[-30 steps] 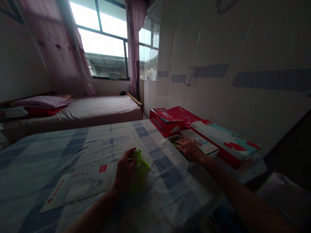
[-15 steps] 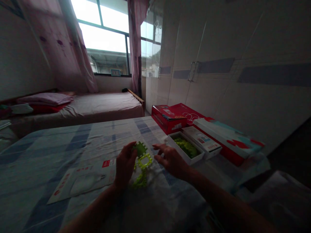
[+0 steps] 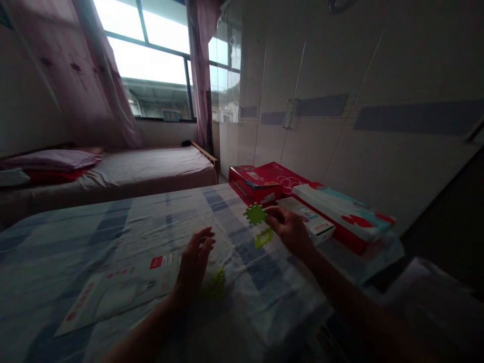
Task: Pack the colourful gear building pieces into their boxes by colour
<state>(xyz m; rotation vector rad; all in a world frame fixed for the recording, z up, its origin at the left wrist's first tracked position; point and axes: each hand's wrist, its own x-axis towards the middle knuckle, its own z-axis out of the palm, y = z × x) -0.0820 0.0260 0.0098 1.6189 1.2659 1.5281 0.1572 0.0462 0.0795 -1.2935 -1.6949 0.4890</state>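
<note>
- Two green puzzle pieces hang from the right hand, up over the checked bed cover and just in front of the white box.
- The top piece is a solid square with little teeth around it. The one under it is an open frame, and I think the two are hooked together.
- They look very light and a bit bendy, like foam or soft plastic. They should not break if dropped.
- The teeth could slip apart, so a pinch on the flat side edge is best. That is where the right fingers grip now.
- The left hand is open, fingers loose and spread, with nothing in it. It hovers by one more green piece lying on the cover, next to a paper sheet.
- Red boxes sit past the right hand, near the cupboard doors.
- Half a second ago the left hand held the pieces near the middle of the bed and the right hand was just reaching in. Now the right hand has carried them off toward the boxes, and the left hand has let go.
- The open tray of green bits seen back then is now hidden behind the right hand.
</note>
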